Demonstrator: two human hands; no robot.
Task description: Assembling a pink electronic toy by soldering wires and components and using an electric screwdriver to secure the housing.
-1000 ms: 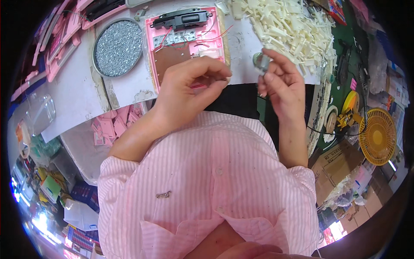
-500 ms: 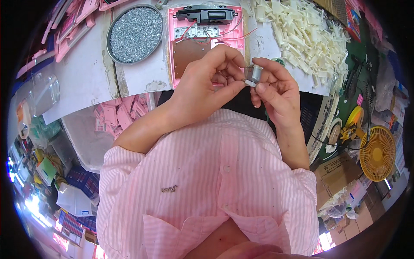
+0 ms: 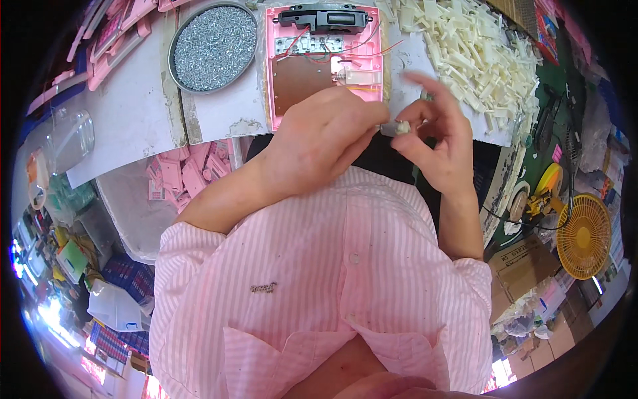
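Between my two hands, just in front of the pink housing, is a small silver metal cylinder [image 3: 387,130] that looks like a small motor. A small whitish piece [image 3: 403,126] sits at its right end. My left hand [image 3: 319,136] is closed around the cylinder's left end, its fingertips mostly hidden behind the back of the hand. Thumb and a curled finger of my right hand [image 3: 442,136] close on the whitish piece, while another finger lifts, smeared by motion. The pink plastic housing [image 3: 271,100] lies beyond, carrying a black unit [image 3: 322,20], a brown board [image 3: 299,83] and loose thin wires.
A round metal tray [image 3: 174,73] of small silver screws stands left of the housing. Many cream plastic parts [image 3: 465,60] are heaped at the right. Pink parts [image 3: 193,174] fill a clear bin [image 3: 126,213] below the table edge. A yellow fan [image 3: 583,236] stands far right.
The cylinder has turned from upright to lying sideways, with the whitish piece now showing at its right end. My left hand has rolled over it; a right finger has lifted.
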